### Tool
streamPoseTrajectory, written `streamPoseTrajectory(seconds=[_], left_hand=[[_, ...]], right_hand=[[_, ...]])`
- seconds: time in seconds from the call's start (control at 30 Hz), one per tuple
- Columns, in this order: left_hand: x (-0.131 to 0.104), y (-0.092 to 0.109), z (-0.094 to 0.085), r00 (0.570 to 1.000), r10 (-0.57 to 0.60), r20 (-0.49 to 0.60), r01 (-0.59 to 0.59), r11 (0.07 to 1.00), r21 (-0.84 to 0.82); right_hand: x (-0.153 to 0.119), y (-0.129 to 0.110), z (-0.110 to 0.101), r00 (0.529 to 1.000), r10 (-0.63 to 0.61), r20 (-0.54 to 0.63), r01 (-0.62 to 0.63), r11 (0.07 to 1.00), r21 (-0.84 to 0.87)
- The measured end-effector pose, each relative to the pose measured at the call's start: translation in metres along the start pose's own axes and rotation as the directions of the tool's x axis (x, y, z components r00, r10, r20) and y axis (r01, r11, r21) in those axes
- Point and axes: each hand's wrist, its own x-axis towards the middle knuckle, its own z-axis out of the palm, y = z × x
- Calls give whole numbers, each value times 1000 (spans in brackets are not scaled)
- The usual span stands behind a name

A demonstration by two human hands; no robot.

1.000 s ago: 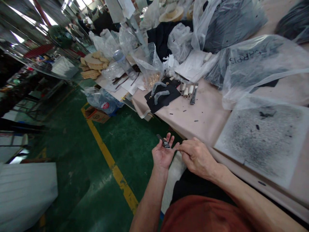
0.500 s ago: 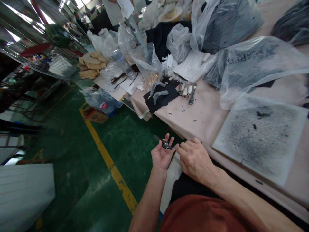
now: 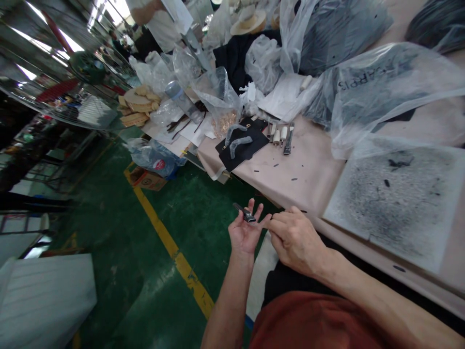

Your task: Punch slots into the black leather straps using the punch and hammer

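My left hand is palm up over the green floor, just off the table edge. Between its thumb and fingers lies a dark metal hole punch, its hollow oblong end turned toward me; the other fingers are spread. My right hand is close beside it, fingers curled in and meeting a fingertip of my left hand. Whatever the right fingers may pinch is hidden. A similar metal punch rests on the table near several small pale cylinders.
Right of my hands, a white board covered with dark marks lies on the table. Further back are black sheets bearing two grey strips, a clear bottle, plastic bags and straw pieces. A carton stands on the floor.
The view has shifted slightly. The punch has turned a little in my left hand so its oblong end shows more; both hands stay together in nearly the same place.
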Motion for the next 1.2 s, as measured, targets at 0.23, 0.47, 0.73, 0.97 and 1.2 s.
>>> streamPoseTrajectory(seconds=[0.23, 0.47, 0.73, 0.97, 1.2], left_hand=[[-1, 0, 6, 1000, -28, -13, 28, 1000, 13], [3, -1, -3, 995, 82, -63, -69, 981, 180], [4, 4, -5, 883, 468, 36, -421, 755, 503], [-1, 12, 3, 865, 497, 69, -470, 756, 455], [-4, 23, 1, 998, -9, -62, 4, 997, -75]], right_hand=[[4, 5, -1, 999, 17, 40, -14, 998, -68], [6, 4, 13, 991, 9, 133, 25, 968, -251], [-8, 21, 18, 977, 193, 88, -185, 978, -92], [-18, 44, 24, 907, 396, 146, -409, 910, 68], [-23, 36, 19, 913, 400, 83, -409, 897, 171]])
